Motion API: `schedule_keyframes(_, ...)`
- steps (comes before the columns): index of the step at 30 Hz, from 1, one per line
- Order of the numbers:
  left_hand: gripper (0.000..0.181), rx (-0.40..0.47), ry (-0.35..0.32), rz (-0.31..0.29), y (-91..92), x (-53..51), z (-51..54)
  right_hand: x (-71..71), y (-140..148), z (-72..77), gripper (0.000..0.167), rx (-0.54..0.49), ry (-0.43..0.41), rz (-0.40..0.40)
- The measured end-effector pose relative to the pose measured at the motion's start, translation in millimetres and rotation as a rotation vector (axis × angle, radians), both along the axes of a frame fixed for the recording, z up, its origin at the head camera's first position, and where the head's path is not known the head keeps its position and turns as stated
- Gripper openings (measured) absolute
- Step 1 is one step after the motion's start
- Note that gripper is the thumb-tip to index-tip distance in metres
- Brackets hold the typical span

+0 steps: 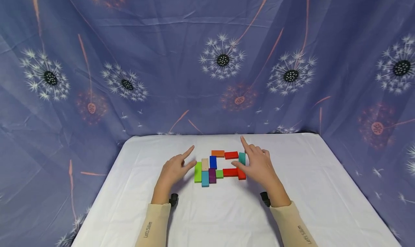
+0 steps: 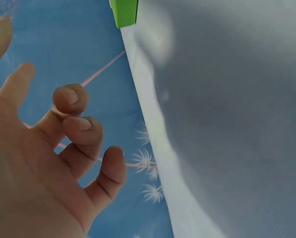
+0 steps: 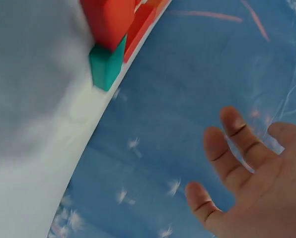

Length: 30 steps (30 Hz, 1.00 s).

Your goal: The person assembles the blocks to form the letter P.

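Coloured blocks lie in a joined pattern on the white cloth. On its left are a lime block (image 1: 198, 173), a beige block (image 1: 205, 164), a light blue block (image 1: 205, 179) and a purple block (image 1: 212, 176). A dark blue block (image 1: 213, 162), an orange block (image 1: 218, 153), red blocks (image 1: 230, 172) and a teal block (image 1: 241, 158) outline a gap on the right. My left hand (image 1: 172, 170) hovers by the lime block, index finger extended, holding nothing. Above the right end is my right hand (image 1: 259, 166), also holding nothing and partly covering the teal and red blocks.
The white-covered table (image 1: 123, 203) reaches back to a blue curtain (image 1: 181, 77) with dandelion prints, which also hangs at both sides. A small green block (image 1: 219, 174) sits between the purple and red ones. Each wrist wears a black device (image 1: 174, 199).
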<state>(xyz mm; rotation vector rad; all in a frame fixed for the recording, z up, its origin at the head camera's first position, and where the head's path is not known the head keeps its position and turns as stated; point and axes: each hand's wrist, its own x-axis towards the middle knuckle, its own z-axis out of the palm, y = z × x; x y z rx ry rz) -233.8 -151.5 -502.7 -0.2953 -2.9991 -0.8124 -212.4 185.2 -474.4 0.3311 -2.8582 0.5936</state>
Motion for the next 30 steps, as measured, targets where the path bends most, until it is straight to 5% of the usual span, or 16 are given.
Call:
schedule_keyframes(7, 0.070, 0.082, -0.109, -0.020, -1.0, 1.0, -4.6, 6.4, -26.7, -5.9, 0.110, 0.002, -0.125, 0.037)
schedule_keyframes(30, 0.068, 0.138, -0.286, -0.058, -2.5, 1.1, -18.4, 24.2, -75.8, -36.6, 0.089, 0.093, -0.168, 0.161)
